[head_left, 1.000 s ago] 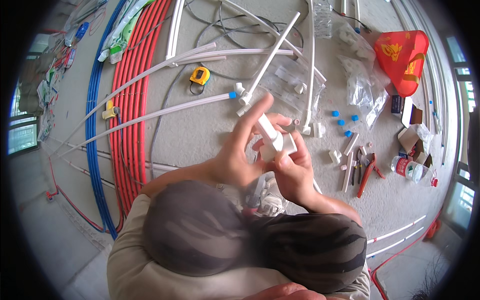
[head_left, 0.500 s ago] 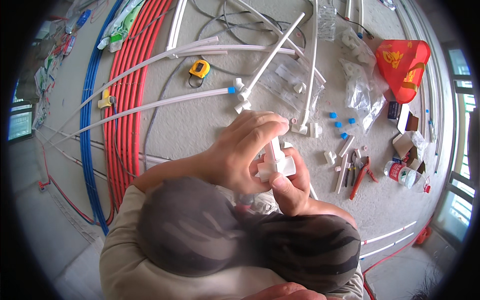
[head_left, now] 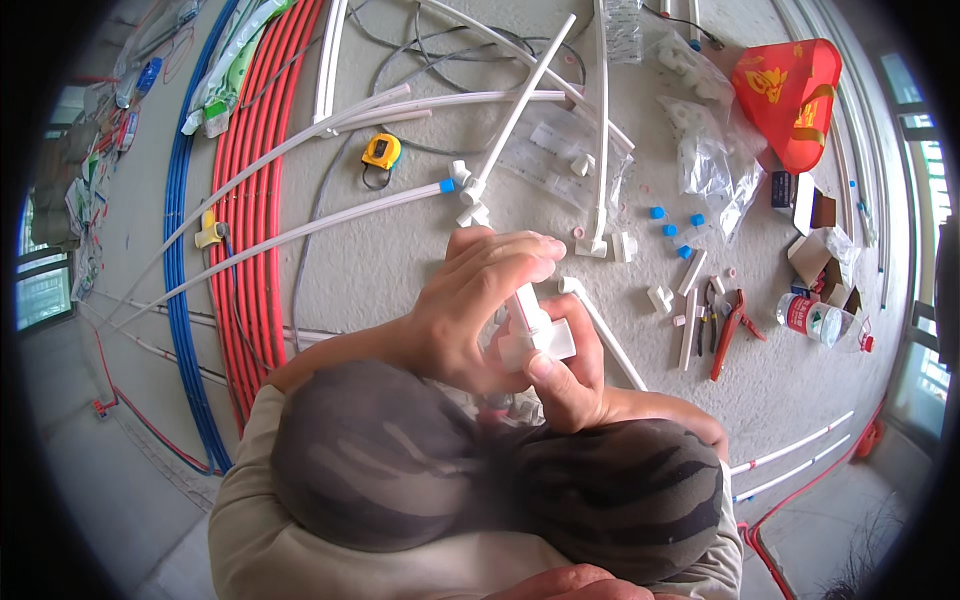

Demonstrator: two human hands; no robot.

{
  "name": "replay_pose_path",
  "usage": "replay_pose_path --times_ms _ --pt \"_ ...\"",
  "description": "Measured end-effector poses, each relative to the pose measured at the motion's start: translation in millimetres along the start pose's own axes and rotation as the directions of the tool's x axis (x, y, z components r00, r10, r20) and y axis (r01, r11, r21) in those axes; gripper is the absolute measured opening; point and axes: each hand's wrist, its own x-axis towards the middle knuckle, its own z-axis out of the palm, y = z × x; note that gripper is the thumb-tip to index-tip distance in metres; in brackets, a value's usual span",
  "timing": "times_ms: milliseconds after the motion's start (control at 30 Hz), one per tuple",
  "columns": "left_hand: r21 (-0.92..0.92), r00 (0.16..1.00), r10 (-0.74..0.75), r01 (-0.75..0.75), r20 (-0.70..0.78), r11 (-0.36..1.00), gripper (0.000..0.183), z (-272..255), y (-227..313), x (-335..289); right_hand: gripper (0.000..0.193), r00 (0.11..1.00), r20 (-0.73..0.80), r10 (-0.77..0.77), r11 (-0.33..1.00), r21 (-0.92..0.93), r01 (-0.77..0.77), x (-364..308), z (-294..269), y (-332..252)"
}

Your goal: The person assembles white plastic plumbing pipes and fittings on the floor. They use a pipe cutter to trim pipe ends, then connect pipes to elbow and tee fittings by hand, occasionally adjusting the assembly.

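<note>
A white plastic pipe fitting (head_left: 556, 341) is between my hands, just above my knees. A short white pipe piece (head_left: 526, 306) stands upright in its opening. My left hand (head_left: 465, 305) curves over from the left with its fingers around the pipe piece; its thumb side is partly hidden. From below and the right, my right hand (head_left: 578, 375) grips the fitting, its thumb pressed on the front. Beyond them on the floor lie several white fittings, including an elbow (head_left: 592, 248), and a long white pipe with a blue end (head_left: 300, 235).
A yellow tape measure (head_left: 381, 152) lies ahead on the left, near red pipes (head_left: 262, 130) and blue pipes (head_left: 178, 200). To the right are blue caps (head_left: 669, 230), a red-handled pipe cutter (head_left: 733, 330), pliers (head_left: 713, 315), a plastic bottle (head_left: 808, 318) and a red bag (head_left: 790, 105).
The whole view has shifted slightly. Both hands keep their hold on the fitting and pipe piece, which now tilt a little more. A white pipe beside my right hand shows more fully.
</note>
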Motion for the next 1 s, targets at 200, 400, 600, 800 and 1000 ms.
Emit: replay_pose_path --times_ms 200,400,600,800,1000 --pt "-0.031 1.000 0.015 -0.015 -0.001 0.999 0.078 2.6 -4.5 -3.9 0.037 1.000 -0.009 0.016 0.993 -0.117 -0.017 -2.0 -2.8 -0.1" --pt "-0.004 0.999 0.023 -0.024 -0.027 1.000 0.079 9.2 -12.3 -7.9 0.034 0.999 -0.030 0.020 0.997 -0.079 -0.022 -0.8 -4.8 4.0" --pt "-0.071 0.984 -0.170 0.174 0.062 0.982 0.083 18.4 -25.0 -14.1 0.027 0.972 -0.200 0.126 0.988 0.114 -0.105 4.2 -1.3 9.5" --pt "-0.094 0.951 -0.245 0.266 0.188 0.959 0.081 19.0 -36.5 -10.6 0.024 0.939 -0.320 0.123 0.986 0.147 -0.079 9.4 3.2 17.4" --pt "-0.167 0.974 -0.153 0.180 0.166 0.969 0.080 30.2 -35.1 -6.3 0.026 0.934 -0.347 0.079 0.996 0.061 -0.061 -6.3 -2.7 16.4"
